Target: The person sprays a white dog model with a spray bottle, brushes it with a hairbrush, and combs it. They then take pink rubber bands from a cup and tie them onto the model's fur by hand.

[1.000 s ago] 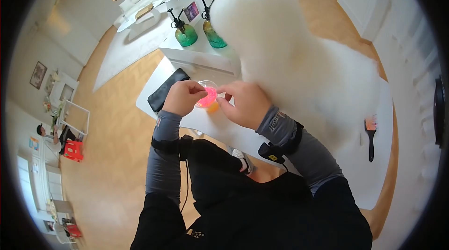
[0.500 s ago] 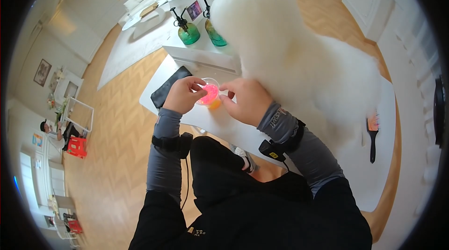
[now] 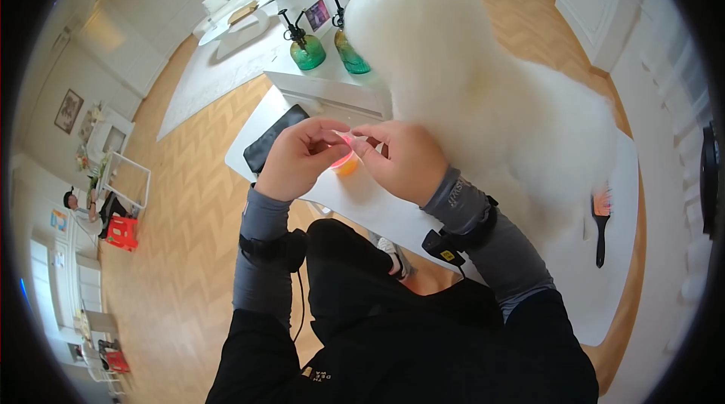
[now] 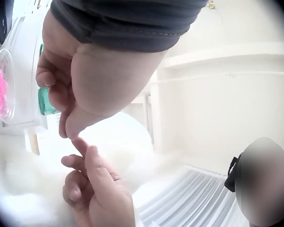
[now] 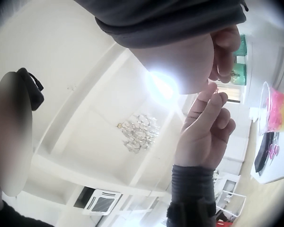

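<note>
Both hands meet above a clear plastic cup point(image 5: 278, 109) filled with small pink, orange and yellow pieces. My left hand point(image 3: 291, 158) pinches a tiny reddish-pink thing point(image 5: 217, 90) between thumb and index finger; what kind it is, I cannot tell. Facing it, my right hand point(image 3: 408, 158) has its index fingertip right at the left fingertips, thumb a little apart, other fingers loosely bent in the left wrist view. Just right of the hands, a large white fluffy dog-shaped body point(image 3: 483, 79) covers much of the table point(image 3: 563, 294).
Two green spray bottles point(image 3: 307, 53) stand on a white cabinet point(image 3: 325, 87) beyond the table. Left of the cup lies a black pouch point(image 3: 273, 140). A paddle brush point(image 3: 601, 226) lies at the table's right. Far left, a person point(image 3: 89, 211) sits near a red stool point(image 3: 121, 232).
My hands have risen from beside the cup and come together, fingertips now meeting and covering much of the cup. The dog-shaped body, pouch and brush stay in place on the table.
</note>
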Tool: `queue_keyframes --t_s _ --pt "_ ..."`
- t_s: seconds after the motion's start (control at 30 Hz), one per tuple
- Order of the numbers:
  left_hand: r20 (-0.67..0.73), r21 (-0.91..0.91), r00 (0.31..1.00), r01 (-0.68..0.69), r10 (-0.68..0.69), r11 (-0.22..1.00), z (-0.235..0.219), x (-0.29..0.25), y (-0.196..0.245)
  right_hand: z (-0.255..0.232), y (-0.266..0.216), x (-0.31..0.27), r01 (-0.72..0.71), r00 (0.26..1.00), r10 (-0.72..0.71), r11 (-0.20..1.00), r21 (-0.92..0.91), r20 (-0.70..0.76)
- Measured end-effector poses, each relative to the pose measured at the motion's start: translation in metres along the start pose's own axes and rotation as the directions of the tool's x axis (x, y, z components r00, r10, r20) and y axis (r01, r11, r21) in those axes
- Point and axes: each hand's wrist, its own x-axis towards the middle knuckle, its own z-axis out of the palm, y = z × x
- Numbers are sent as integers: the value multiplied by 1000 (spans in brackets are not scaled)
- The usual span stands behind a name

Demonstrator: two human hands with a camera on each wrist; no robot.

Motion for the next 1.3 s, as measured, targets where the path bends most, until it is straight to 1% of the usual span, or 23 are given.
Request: queue_keyframes --t_s 0.07,0.2,0.27,0.3,0.37,0.4,0.47,0.6,0.67,0.8,0.9,0.97,1.0,1.07,1.2,1.27,1.3 --pt "25 -29 997 -65 66 997 8 -6 15 -8 -10 0 -71 997 68 993 96 34" --pt "26 24 998 -63 62 998 9 -11 23 -20 -22 -1 -108 993 103 990 88 55" --pt "19 44 993 -113 113 993 8 -10 23 -23 -25 -1 -153 988 149 980 126 38" --pt "18 45 993 -115 115 992 8 -11 23 -23 -24 -1 -150 988 147 981 125 38" --pt "33 -30 993 -117 118 993 10 -12 24 -24 -22 -1 -148 989 145 974 172 31" --pt "33 -29 992 -118 119 993 10 -12 26 -24 -23 -1 -147 989 144 974 172 30" --pt "47 -30 990 -129 130 991 13 -12 29 -25 -24 -3 -174 982 150 956 238 112" --pt "38 -7 990 -135 136 991 15 -15 35 -27 -26 -4 -170 984 148 954 249 103" --pt "56 1 992 -113 113 994 13 -17 38 -32 -30 -4 -143 988 121 957 254 99" --pt "42 -6 989 -141 141 990 13 -21 42 -39 -41 -6 -146 987 122 947 286 101" --pt "12 -28 987 -162 163 986 15 -24 45 -41 -41 -8 -156 986 127 929 336 105" --pt "-5 -46 989 -148 148 988 16 -26 47 -40 -40 -9 -137 990 117 906 400 76" --pt "-6 -43 988 -152 152 987 19 -24 49 -41 -41 -9 -133 991 112 906 401 74" --pt "-8 -79 984 -178 178 981 25 -23 53 -44 -45 -9 -173 983 136 903 392 121" --pt "-10 -32 986 -165 165 986 27 -22 58 -49 -53 -12 -159 985 121 906 391 121" --pt "1 -134 985 -173 174 976 27 -22 57 -56 -59 -13 -146 988 112 906 397 107" --pt "4 -132 984 -177 179 975 27 -21 54 -61 -60 -14 -141 989 110 907 397 102"
